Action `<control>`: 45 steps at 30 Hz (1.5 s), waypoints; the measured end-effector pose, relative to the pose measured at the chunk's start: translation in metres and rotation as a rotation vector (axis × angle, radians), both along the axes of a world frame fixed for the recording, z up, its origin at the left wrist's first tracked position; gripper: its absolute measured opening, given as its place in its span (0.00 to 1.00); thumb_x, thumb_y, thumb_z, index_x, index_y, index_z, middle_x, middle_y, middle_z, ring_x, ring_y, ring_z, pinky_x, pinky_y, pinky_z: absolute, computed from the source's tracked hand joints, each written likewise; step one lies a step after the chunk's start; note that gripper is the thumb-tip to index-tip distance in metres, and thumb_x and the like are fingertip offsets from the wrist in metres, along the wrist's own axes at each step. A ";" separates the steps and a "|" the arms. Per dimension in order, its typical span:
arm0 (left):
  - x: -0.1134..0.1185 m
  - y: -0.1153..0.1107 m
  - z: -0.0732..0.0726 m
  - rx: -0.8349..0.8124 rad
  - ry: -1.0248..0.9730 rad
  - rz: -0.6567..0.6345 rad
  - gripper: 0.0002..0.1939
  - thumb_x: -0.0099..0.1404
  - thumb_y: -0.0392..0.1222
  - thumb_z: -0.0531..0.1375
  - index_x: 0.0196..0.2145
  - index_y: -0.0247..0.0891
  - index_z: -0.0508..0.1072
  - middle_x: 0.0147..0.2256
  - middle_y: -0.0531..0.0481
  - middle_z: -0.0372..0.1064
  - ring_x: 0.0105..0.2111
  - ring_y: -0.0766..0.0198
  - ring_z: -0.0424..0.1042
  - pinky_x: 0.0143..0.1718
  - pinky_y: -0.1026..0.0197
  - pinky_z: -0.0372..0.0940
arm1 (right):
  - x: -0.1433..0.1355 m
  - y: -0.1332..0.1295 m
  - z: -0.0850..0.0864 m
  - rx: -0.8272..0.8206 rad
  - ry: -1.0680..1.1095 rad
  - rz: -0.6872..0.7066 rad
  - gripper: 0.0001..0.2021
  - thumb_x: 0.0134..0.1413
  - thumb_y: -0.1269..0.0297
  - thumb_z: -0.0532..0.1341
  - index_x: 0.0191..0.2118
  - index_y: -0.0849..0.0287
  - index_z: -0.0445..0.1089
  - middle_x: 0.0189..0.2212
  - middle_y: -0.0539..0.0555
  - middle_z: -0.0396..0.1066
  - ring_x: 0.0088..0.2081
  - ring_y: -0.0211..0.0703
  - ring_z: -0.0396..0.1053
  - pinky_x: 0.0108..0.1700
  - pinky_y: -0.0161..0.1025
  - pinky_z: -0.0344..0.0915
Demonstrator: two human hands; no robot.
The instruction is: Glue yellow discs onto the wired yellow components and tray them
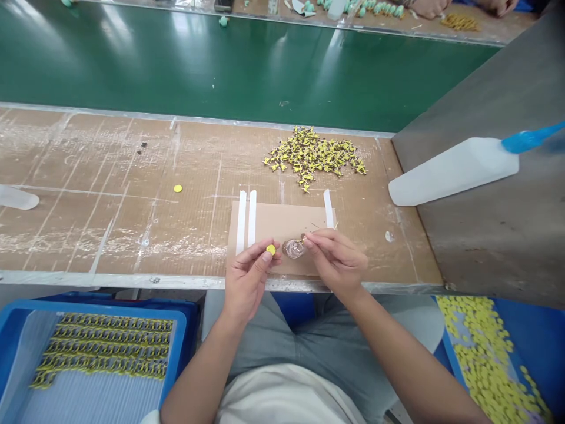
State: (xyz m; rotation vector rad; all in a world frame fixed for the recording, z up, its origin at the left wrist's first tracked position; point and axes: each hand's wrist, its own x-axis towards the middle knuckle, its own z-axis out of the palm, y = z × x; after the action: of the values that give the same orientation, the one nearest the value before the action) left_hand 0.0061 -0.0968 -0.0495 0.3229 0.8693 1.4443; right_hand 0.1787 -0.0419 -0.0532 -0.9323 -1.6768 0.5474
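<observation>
Between its thumb and fingers, my left hand (251,274) pinches a small round yellow disc (271,250). My right hand (335,256) is closed in a pinch on a tiny dark piece (303,237), too small to name. Just between the two hands, a clear round dish (293,249) sits on a cardboard sheet (282,218) at the table's front edge. Beyond the sheet lies a heap of small yellow and dark figures (315,154). A lone yellow disc rests on the table to the left.
White bottle with blue nozzle (454,171) leans by the metal wall at right. Blue tray (110,388) with rows of figures stands lower left; a bin of yellow discs (485,353) lower right. Beyond the green belt (198,70), another person's hands (430,7) show.
</observation>
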 end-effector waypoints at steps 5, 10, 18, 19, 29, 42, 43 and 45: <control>0.000 0.000 0.000 -0.005 -0.005 0.003 0.11 0.61 0.37 0.68 0.42 0.40 0.82 0.41 0.46 0.81 0.36 0.68 0.78 0.42 0.68 0.72 | 0.005 -0.001 0.002 0.016 0.003 -0.044 0.18 0.55 0.78 0.66 0.48 0.49 0.77 0.37 0.52 0.77 0.36 0.42 0.76 0.38 0.41 0.74; 0.001 0.000 0.001 -0.003 -0.007 0.004 0.11 0.61 0.37 0.68 0.42 0.40 0.82 0.41 0.46 0.81 0.36 0.68 0.78 0.43 0.68 0.73 | 0.010 0.000 -0.001 0.037 -0.063 -0.022 0.21 0.55 0.78 0.65 0.51 0.48 0.76 0.37 0.53 0.76 0.37 0.42 0.75 0.39 0.41 0.74; -0.002 0.002 0.002 -0.004 -0.014 0.000 0.11 0.59 0.38 0.69 0.42 0.40 0.82 0.40 0.46 0.81 0.36 0.68 0.78 0.42 0.68 0.73 | 0.011 0.001 -0.003 0.054 -0.105 0.024 0.18 0.55 0.76 0.65 0.50 0.50 0.77 0.36 0.55 0.76 0.36 0.44 0.75 0.36 0.42 0.74; -0.002 0.002 0.001 -0.005 -0.010 0.000 0.11 0.59 0.39 0.69 0.42 0.40 0.82 0.40 0.46 0.81 0.36 0.68 0.78 0.42 0.68 0.73 | 0.011 0.001 -0.003 0.053 -0.108 0.029 0.19 0.55 0.77 0.65 0.50 0.50 0.77 0.36 0.55 0.76 0.36 0.44 0.75 0.36 0.42 0.74; 0.000 0.001 0.001 -0.007 0.006 -0.003 0.11 0.59 0.39 0.69 0.42 0.41 0.82 0.40 0.46 0.81 0.36 0.67 0.78 0.43 0.66 0.73 | 0.010 0.002 -0.001 0.072 -0.110 0.046 0.22 0.53 0.80 0.65 0.51 0.50 0.76 0.36 0.56 0.76 0.36 0.44 0.74 0.36 0.42 0.74; -0.002 -0.001 0.014 -0.078 -0.082 -0.033 0.13 0.56 0.39 0.72 0.41 0.40 0.83 0.41 0.45 0.81 0.35 0.68 0.79 0.43 0.68 0.73 | 0.006 -0.005 0.005 -0.188 0.157 -0.134 0.09 0.54 0.71 0.69 0.40 0.52 0.80 0.36 0.53 0.79 0.36 0.42 0.78 0.41 0.40 0.77; -0.002 -0.001 0.016 -0.082 -0.088 -0.033 0.13 0.55 0.39 0.72 0.40 0.40 0.83 0.41 0.45 0.81 0.35 0.68 0.79 0.42 0.68 0.73 | 0.007 -0.007 0.005 -0.222 0.189 -0.136 0.08 0.54 0.71 0.69 0.40 0.52 0.80 0.36 0.53 0.79 0.37 0.42 0.78 0.42 0.41 0.77; -0.001 -0.002 0.019 -0.089 -0.097 -0.038 0.14 0.55 0.39 0.72 0.40 0.39 0.83 0.40 0.44 0.81 0.34 0.68 0.78 0.40 0.69 0.73 | 0.008 -0.011 0.005 -0.302 0.271 -0.127 0.08 0.54 0.70 0.70 0.40 0.52 0.80 0.36 0.53 0.79 0.37 0.42 0.78 0.43 0.41 0.77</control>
State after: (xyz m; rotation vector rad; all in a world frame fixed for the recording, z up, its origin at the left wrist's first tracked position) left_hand 0.0051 -0.0986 -0.0305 0.2003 0.8416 1.3705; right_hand 0.1867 -0.0528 -0.0480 -1.1182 -1.3041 0.8168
